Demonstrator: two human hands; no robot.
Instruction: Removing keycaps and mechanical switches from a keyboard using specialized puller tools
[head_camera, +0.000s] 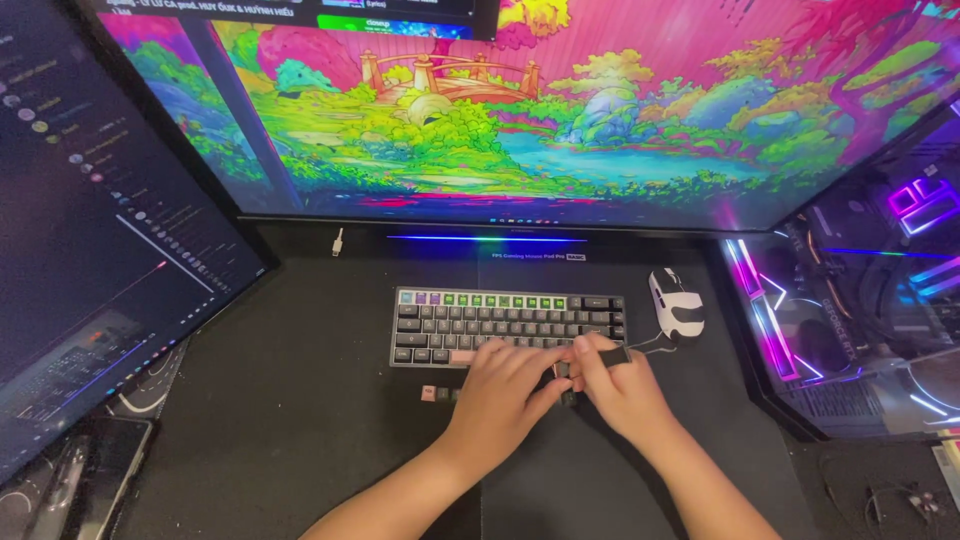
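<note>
Grey keyboard (505, 325): left hand (505, 390) rests spread on it, right hand (615, 385) pinches a black tool (612, 356).

Two bare forearms; left hand (497, 392) and right hand (618, 385) wear no sleeves, gloves, rings or watch.

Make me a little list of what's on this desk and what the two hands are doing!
Place: black desk mat in front of a big monitor showing a colourful cartoon landscape
Keyboard: small grey and black keyboard with a green top row
Left hand: left hand rests on the keyboard's bottom edge
Right hand: right hand pinches a small black tool at the same edge
Loose keycaps: few loose keycaps lie on the mat in front of the keyboard
Mouse: white and black mouse right of the keyboard
Sides: second screen left, glowing computer case right
</note>
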